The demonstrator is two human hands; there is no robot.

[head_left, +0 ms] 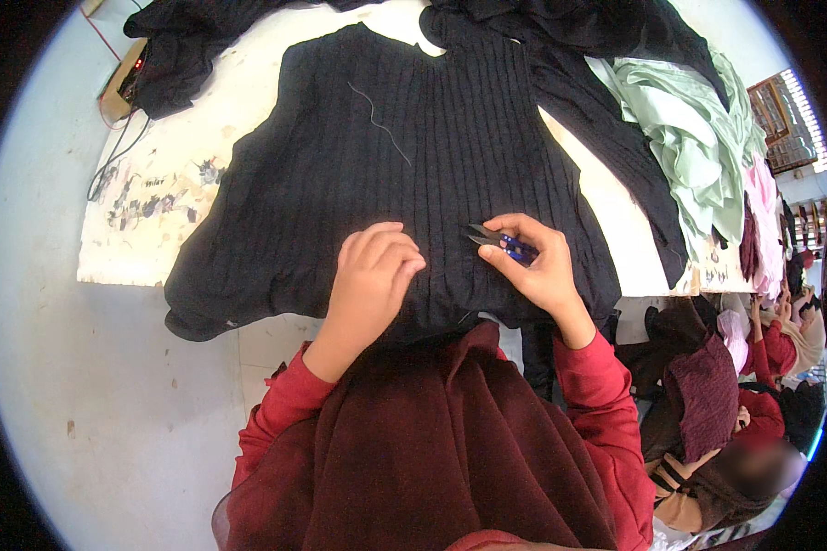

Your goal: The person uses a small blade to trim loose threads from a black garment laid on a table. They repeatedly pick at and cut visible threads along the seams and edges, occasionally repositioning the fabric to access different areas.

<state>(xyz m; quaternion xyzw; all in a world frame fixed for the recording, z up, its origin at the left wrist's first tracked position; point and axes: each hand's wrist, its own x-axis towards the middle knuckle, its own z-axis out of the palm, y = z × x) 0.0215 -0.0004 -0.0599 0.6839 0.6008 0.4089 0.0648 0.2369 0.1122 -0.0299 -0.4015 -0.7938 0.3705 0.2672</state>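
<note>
A black garment with vertical pleats (358,174) lies spread over the table, its near edge hanging toward me. My right hand (544,266) grips small thread snips (516,248) with blue handles and dark blades that point left, just above the cloth. To the left, my left hand (369,271) is over the garment with its fingers curled together; whatever they pinch, if anything, is hidden. A loose pale thread (377,122) lies in a wavy line on the upper part of the garment.
The white, stained table (152,207) carries more black cloth (579,28) at the back. Pale green fabric (689,129) is heaped at the right. A box with a small red light (130,78) and cables sits far left. Other people (763,413) sit at the right, beside dark cloth.
</note>
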